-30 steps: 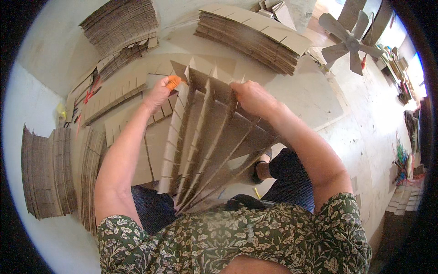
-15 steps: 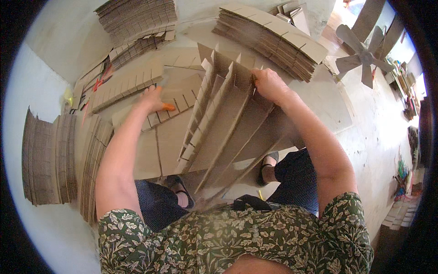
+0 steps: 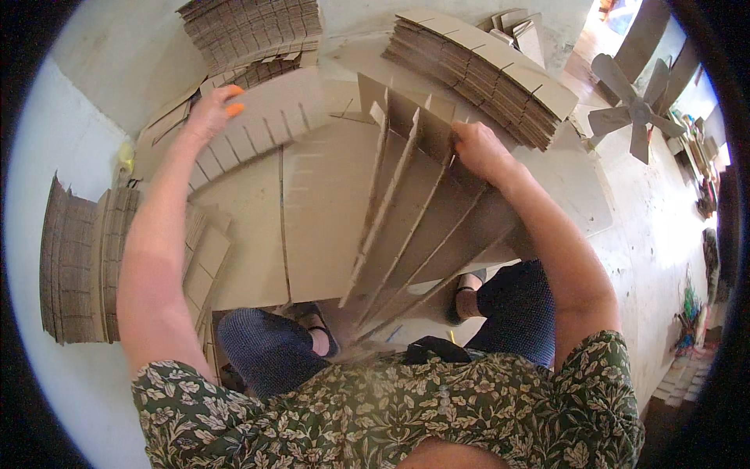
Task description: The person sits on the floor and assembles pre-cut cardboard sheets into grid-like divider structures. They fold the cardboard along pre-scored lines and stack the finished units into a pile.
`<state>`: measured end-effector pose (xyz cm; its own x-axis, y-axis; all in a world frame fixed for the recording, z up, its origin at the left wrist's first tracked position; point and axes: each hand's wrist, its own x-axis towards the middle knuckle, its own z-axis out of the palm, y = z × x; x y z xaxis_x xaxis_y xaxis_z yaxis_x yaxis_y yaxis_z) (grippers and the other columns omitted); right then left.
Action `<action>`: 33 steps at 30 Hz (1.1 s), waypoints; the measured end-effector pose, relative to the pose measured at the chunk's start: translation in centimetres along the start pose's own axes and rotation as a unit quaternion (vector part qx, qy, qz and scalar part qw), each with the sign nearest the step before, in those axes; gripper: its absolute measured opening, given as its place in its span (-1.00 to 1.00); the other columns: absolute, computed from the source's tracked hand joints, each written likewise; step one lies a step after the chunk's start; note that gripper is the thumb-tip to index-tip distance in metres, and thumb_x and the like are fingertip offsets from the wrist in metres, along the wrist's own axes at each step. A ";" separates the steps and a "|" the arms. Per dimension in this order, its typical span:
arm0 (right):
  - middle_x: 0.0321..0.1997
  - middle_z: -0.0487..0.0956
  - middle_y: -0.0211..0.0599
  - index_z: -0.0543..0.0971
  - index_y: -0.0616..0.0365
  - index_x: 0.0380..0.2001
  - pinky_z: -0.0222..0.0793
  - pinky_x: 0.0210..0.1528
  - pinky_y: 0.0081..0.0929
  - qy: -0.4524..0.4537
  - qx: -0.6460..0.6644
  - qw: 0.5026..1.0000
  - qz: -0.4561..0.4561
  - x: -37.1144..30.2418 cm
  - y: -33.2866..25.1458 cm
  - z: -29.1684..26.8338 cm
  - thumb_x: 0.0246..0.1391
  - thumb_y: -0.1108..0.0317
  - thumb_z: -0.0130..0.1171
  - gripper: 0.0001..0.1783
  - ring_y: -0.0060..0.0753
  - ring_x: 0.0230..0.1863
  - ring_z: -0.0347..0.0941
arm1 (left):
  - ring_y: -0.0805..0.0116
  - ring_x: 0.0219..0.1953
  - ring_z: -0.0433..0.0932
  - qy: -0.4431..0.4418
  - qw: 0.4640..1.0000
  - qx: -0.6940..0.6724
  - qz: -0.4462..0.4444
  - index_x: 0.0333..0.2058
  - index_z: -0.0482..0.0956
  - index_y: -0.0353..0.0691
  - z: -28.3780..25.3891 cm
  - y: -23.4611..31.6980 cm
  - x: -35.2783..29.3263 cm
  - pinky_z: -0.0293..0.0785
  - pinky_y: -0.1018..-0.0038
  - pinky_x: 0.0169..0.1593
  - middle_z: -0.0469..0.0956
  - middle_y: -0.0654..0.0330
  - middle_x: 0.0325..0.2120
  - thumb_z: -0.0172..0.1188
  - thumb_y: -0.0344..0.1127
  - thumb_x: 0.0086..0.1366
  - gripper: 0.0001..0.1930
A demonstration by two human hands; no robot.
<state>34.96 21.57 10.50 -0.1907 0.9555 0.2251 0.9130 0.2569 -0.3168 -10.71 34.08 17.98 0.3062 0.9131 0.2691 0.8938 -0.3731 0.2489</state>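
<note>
My right hand (image 3: 483, 151) pinches the upper edge of a cardboard divider assembly (image 3: 422, 195), made of several upright strips spreading like a fan toward my feet. At the upper left, my left hand (image 3: 215, 113), with orange covers on its fingertips, is closed at the upper edge of a slotted cardboard strip (image 3: 269, 117); part of its grip is hidden. That strip tilts up, its row of short slots along the lower side. A broad flat cardboard sheet (image 3: 320, 219) lies between my hands.
A curved stack of slotted cardboard (image 3: 476, 74) stands at the back, another stack (image 3: 254, 31) at back left. More stacked cardboard (image 3: 70, 266) stands at the left wall. A fan (image 3: 639, 109) is at the far right. My feet are close below the dividers.
My left hand has moved up and left, and the slotted strip there sits higher. My right hand keeps hold of the divider assembly. The view has shifted slightly.
</note>
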 end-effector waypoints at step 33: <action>-0.21 0.56 -0.05 0.49 0.25 -0.07 0.45 -0.18 -0.39 0.236 0.132 0.953 -0.134 -9.9 -7.6 -2.2 -0.01 0.59 0.15 -0.64 -0.09 -0.21 0.53 | 0.04 0.22 0.16 -0.001 0.873 0.095 -0.478 0.19 0.21 -0.22 1.6 -21.6 -27.3 0.15 0.21 0.21 0.19 0.01 0.19 0.18 0.11 0.15 -0.26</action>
<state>30.74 9.81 12.68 -0.1634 0.6942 0.7010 0.7196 0.5699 -0.3967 -37.87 17.52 3.74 -0.6093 0.7927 0.0205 0.7793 0.5939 0.1998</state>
